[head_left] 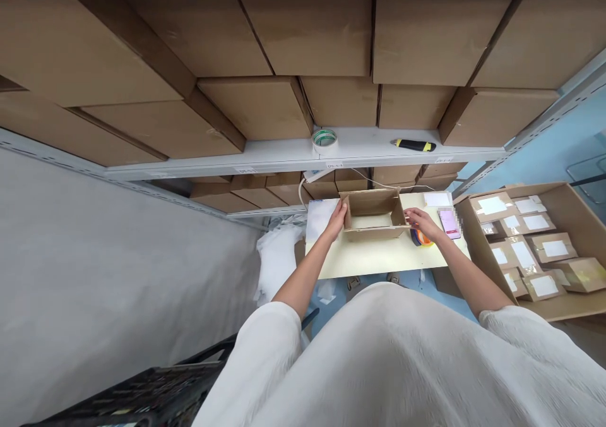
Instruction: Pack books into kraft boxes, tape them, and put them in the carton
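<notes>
A small brown cardboard box [376, 232] stands on the cream tabletop [369, 261] with its top open. Pale cream shows at the bottom inside it; I cannot tell whether that is the table seen through. My left hand [337, 220] is closed on the box's left wall, thumb at the upper edge. On the opposite side, my right hand [423, 222] has its fingers bent around the right wall's edge. Partly under that hand lies an orange and blue tape roll [421, 237]. A phone [449, 223] with a lit screen rests farther right.
Above the table, a grey shelf [284, 151] carries large cartons [303, 29], a white tape roll [324, 140] and a black-yellow utility knife [415, 145]. At right, a big carton [584, 215] holds several small labelled boxes. White bags [279, 256] hang left; a black crate [142, 395] stands lower left.
</notes>
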`<state>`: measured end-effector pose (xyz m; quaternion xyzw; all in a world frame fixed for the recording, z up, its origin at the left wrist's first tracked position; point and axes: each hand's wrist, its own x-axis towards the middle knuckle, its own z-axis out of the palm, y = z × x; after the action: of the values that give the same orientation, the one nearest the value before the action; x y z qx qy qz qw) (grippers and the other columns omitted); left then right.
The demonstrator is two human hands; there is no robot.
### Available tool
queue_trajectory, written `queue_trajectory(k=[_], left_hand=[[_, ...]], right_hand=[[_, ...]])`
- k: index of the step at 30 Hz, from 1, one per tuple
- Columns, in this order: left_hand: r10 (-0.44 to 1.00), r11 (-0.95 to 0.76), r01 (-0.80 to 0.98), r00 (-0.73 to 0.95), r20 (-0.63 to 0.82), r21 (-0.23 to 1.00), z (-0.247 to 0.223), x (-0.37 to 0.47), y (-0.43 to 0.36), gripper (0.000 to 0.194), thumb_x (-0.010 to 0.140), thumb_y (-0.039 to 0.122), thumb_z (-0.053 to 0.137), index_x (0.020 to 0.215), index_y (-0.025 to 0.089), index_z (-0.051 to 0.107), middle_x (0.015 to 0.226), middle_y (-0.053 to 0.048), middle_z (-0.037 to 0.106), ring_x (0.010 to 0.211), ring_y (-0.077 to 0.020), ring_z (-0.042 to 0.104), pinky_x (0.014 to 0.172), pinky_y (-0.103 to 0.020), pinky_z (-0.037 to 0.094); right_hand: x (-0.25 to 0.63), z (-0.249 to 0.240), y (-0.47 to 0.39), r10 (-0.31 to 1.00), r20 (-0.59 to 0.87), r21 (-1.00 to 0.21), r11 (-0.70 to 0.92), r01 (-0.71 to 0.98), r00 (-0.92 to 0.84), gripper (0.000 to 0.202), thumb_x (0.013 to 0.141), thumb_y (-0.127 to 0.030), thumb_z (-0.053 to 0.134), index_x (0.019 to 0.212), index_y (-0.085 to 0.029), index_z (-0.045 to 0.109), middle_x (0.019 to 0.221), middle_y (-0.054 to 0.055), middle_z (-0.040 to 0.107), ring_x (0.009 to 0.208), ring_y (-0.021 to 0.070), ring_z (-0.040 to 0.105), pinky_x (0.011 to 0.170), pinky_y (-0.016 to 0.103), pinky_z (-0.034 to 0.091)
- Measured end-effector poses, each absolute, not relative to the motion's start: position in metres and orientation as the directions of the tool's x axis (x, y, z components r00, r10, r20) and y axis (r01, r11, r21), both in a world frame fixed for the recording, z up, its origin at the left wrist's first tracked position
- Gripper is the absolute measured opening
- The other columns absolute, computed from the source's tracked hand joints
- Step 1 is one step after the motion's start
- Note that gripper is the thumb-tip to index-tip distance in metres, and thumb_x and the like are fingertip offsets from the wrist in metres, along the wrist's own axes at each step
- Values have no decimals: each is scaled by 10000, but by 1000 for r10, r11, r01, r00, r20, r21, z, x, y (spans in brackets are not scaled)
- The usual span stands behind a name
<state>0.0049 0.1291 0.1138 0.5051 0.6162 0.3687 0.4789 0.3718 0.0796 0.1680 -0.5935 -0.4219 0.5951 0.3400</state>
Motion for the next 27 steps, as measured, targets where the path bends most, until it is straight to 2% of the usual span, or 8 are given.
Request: queue_trajectory(k=[4,9,11,16,19,22,25,27], left_hand=[[953,300,125,7,-303,946,112,5,125,629,1051,484,623,1655,339,529,1665,-66,592,1488,-275,600,1195,-423,522],[960,252,81,103,-259,964,114,0,125,700,957,334,679,1639,258,540,1607,-121,636,1346,-247,678,1153,-414,553],[969,215,120,98,-227,969,116,-4,125,695,914,283,695,1596,227,576,1608,-138,626,1325,-243,677,1155,-404,550],[984,166,237,27,-177,957,123,-12,126,650,825,194,721,1468,242,641,1618,-138,582,1237,-244,689,1055,-416,616],[988,123,259,57,-143,958,127,-13,127,521,792,148,685,1303,247,703,1569,-106,601,1262,-238,687,1043,-402,630],[991,100,259,61,-119,961,129,-14,126,392,766,113,638,1124,223,755,1507,-101,640,1310,-243,686,1151,-425,575],[973,159,202,131,-188,966,129,-22,123,470,761,111,603,1177,236,783,1518,-104,663,1369,-275,671,1160,-442,562],[934,217,165,250,-254,962,131,-33,119,626,730,113,638,1320,277,768,1584,-100,636,1446,-309,622,1109,-433,585]], right_hand=[[369,170,81,918,-389,-915,-374,152,-76,585,766,-701,850,1099,-248,688,1046,55,741,974,230,718,844,364,583],[370,164,87,937,-338,-918,-309,248,-84,637,692,-653,919,1083,-234,640,894,-1,666,829,197,691,802,362,578],[370,163,89,949,-307,-919,-279,279,-64,733,664,-590,943,1227,-241,627,969,9,673,814,192,686,799,370,588],[366,167,93,976,-209,-928,-177,329,-67,918,684,-426,888,1532,-330,550,1464,117,583,956,208,672,815,397,628],[362,172,94,980,-168,-948,-131,292,-106,835,690,-359,822,1496,-368,605,1615,97,513,1078,238,648,817,390,629],[361,175,93,974,-193,-952,-157,261,-119,649,699,-341,764,1345,-332,714,1524,72,631,1126,261,651,858,396,613],[363,177,89,963,-252,-945,-223,239,-99,471,791,-409,701,1239,-282,775,1364,77,736,1130,269,669,925,405,585],[364,180,85,952,-293,-937,-265,228,-94,439,890,-496,650,1247,-281,789,1395,76,736,1178,276,674,964,403,570]])
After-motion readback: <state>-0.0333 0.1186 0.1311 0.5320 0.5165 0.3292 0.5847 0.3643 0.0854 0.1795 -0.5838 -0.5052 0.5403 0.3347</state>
